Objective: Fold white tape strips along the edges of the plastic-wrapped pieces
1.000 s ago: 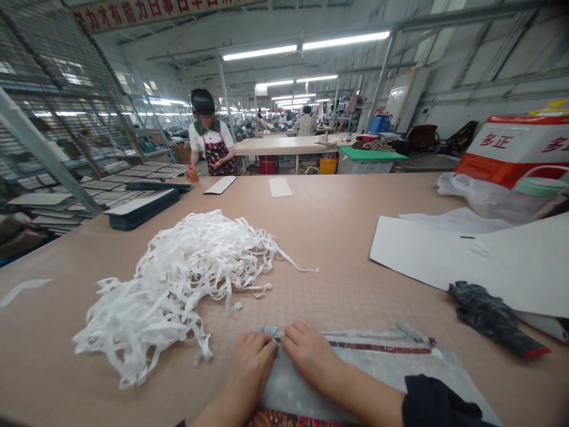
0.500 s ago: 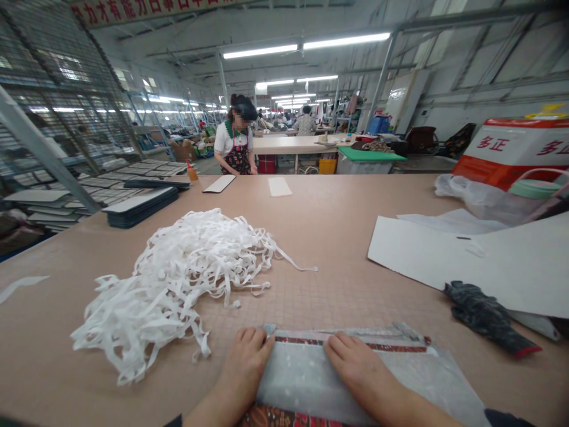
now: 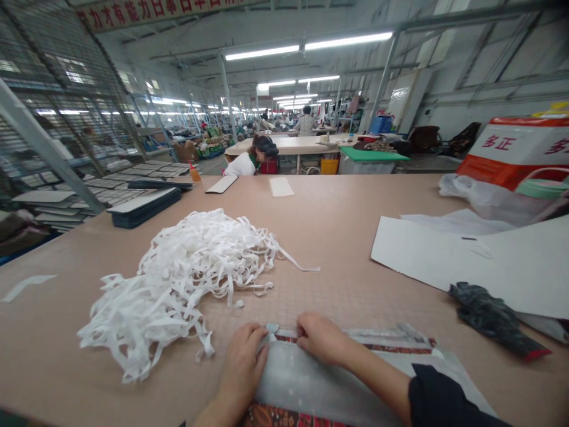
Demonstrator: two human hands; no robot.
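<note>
A translucent whitish sheet (image 3: 293, 376) with a narrow red-and-dark patterned strip (image 3: 391, 349) along its far edge lies at the table's near side. Red patterned fabric (image 3: 284, 416) shows below it. My left hand (image 3: 245, 362) rests at the sheet's left far corner, fingers bent and close together; what they pinch, if anything, is hidden. My right hand (image 3: 322, 339) is on the far edge, a little right of my left, its fingers curled at the patterned strip.
A heap of white tape (image 3: 200, 255) covers the left middle of the table (image 3: 338, 219). Dark-edged panels (image 3: 144, 207) are stacked behind it. At right lie white board (image 3: 444, 255) and a dark camouflage sleeve (image 3: 493, 314). Across the table a person (image 3: 249, 160) bends low.
My right hand has moved left along the far edge, closer to my left hand, and its fingers have curled. The person across the table has bent down.
</note>
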